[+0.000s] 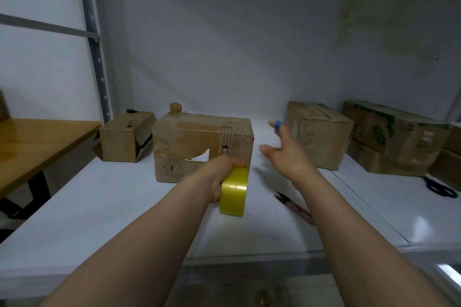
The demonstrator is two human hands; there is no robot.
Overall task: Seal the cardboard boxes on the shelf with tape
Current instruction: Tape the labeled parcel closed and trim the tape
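Middle box (199,137) sits on the white shelf (99,202), flaps down, brown tape patched over its top and front, with a torn hole in the front face. Can't see what's in it. Right in front of it, near its right corner, my left hand (219,169) grips the yellow tape roll (234,192), fingers curled round it, the roll held on edge above the shelf. My right hand (287,152) is up in the air just right of the box, fingers spread, touching nothing, with a blue band (278,124) on one fingertip.

Left of the middle box is a smaller box (124,137) with a side flap hanging loose. To the right is a closed crumpled box (316,132), and beyond that a green-printed box (394,129) stacked on another one (384,164). Red-handled snips (294,207) lie on the shelf in front and to the right, black scissors (439,188) much farther right.
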